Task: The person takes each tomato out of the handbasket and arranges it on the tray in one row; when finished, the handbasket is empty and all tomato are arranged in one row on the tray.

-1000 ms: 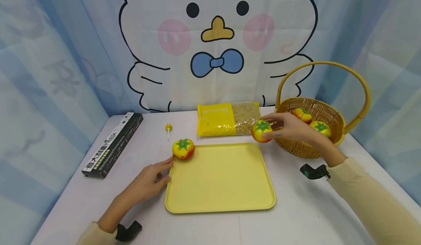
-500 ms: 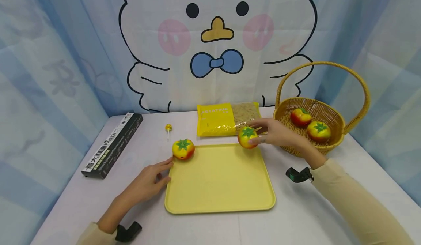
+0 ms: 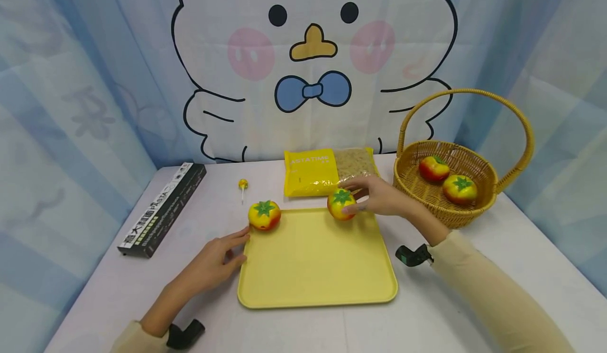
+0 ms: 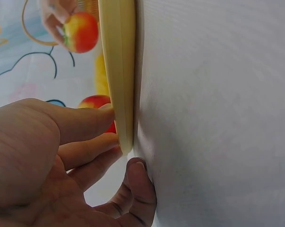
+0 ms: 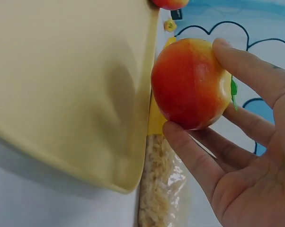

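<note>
My right hand holds a yellow-red toy tomato with a green leafy top, between thumb and fingertips. In the right wrist view this tomato hangs above the yellow tray, whose surface carries its shadow. A second toy tomato sits at the far left corner of the tray. At the tray's left edge, my left hand touches the rim with extended fingers. Its fingertips meet the tray wall in the left wrist view.
A wicker basket with a tall handle holds two toy tomatoes at right. Behind the tray lies a yellow pasta bag. A lollipop and a black pasta box lie to the left.
My right hand has carried the toy tomato leftward from beside the basket to above the tray's far edge. The left hand has stayed in place.
</note>
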